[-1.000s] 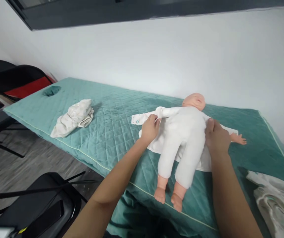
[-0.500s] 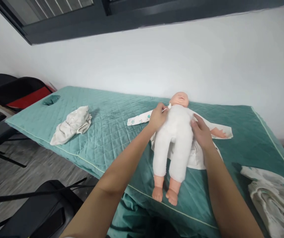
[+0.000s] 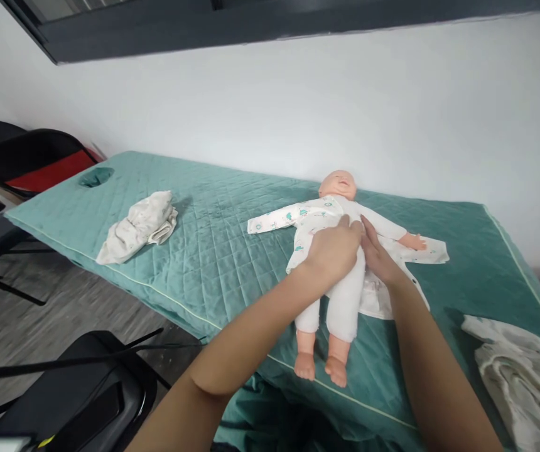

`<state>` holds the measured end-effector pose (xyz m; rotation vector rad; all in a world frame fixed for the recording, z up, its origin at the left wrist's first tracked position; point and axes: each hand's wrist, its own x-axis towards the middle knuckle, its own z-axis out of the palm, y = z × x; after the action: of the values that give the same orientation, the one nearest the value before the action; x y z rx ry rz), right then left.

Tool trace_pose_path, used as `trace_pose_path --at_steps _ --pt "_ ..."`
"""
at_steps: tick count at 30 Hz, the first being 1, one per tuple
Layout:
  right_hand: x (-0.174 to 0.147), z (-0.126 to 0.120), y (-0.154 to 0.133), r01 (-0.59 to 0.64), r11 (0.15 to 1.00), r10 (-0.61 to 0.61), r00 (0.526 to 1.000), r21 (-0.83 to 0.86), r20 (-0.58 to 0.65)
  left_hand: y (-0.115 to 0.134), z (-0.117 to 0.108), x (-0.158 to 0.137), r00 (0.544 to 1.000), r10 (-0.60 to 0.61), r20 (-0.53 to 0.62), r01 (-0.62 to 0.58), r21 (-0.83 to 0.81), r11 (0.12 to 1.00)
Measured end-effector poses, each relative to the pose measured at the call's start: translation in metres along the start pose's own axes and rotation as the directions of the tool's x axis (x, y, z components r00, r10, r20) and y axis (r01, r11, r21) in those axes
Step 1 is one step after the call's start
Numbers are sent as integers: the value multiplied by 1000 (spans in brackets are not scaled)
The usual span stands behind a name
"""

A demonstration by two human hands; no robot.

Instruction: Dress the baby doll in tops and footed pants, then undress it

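Note:
A baby doll (image 3: 348, 307) lies on its back on the green quilted bed, in a white fuzzy body suit. A white baby shirt with small prints (image 3: 302, 235) covers one arm and that side of the chest; its other half is spread underneath, the second sleeve (image 3: 434, 251) lying flat beside the doll's bare hand. My left hand (image 3: 338, 251) is closed on the shirt's front panel over the belly, fingertips partly hidden. Against the opposite side of the doll's torso rests my right hand (image 3: 377, 254), fingers stretched out, close to the left fingertips.
A crumpled white cloth (image 3: 140, 226) lies left on the bed (image 3: 213, 251). Another patterned cloth (image 3: 524, 370) is at the right front. Black chairs (image 3: 39, 163) stand beyond the left end, and a black seat (image 3: 76, 389) is at lower left. A white wall (image 3: 270, 113) runs behind.
My left hand has moved right across the doll, drawing the shirt's front panel over the chest. My right hand stays at the doll's side. The doll's bare arm now shows more fully.

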<state>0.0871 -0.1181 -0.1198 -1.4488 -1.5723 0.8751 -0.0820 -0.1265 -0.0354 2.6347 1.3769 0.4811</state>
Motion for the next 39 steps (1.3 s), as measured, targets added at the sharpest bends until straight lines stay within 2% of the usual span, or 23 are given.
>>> trace_pose_path --at_steps 2,4,7,9,13,15,19,22,25,27,29,31,34,36,39 --pt "-1 -1 0 11 1000 -11 1000 -3 -2 5 2 -17 998 64 -21 -65 -73 995" --pt "-1 -1 0 5 1000 -5 1000 -14 -10 3 5 -34 992 86 -97 -99 -137 986" --pt "-1 -1 0 -14 1000 14 999 -22 -32 -15 11 -52 970 -18 -241 -36 -218 975" --pt "-1 0 0 -15 1000 15 999 -7 -39 -32 14 -53 953 -88 -291 12 -254 967" --pt "0 0 -2 -10 1000 11 998 18 -61 -60 17 -29 932 -83 -352 -3 -239 971" --pt "1 -1 -3 -11 1000 11 998 6 -60 -64 19 -10 946 -67 -318 -10 -233 972" --pt "0 -2 -3 6 1000 -7 999 -21 -38 -54 22 18 982 -15 -191 -15 -155 988" --pt "0 -1 -6 31 1000 -31 998 -7 -48 -43 18 33 972 104 -213 -116 -43 992" --pt "1 2 -9 105 994 -105 991 -9 -80 -33 9 58 952 198 -234 -202 9 979" --pt "3 5 -11 151 988 -152 983 -22 -107 -21 7 80 957 239 -163 -243 -8 970" --pt "4 6 -12 163 986 -166 978 -37 -123 -3 12 102 941 338 -25 -338 -29 941" --pt "4 6 -11 149 987 -157 979 -66 -132 19 22 121 901 412 133 -412 -32 911" --pt "3 5 -11 143 983 -156 981 -115 -114 45 38 141 831 418 367 -459 30 888" --pt "3 5 -11 157 979 -169 982 -128 -83 54 46 150 795 418 440 -496 74 865" --pt "3 4 -12 173 978 -181 981 -114 -66 55 50 157 787 376 489 -464 69 883"
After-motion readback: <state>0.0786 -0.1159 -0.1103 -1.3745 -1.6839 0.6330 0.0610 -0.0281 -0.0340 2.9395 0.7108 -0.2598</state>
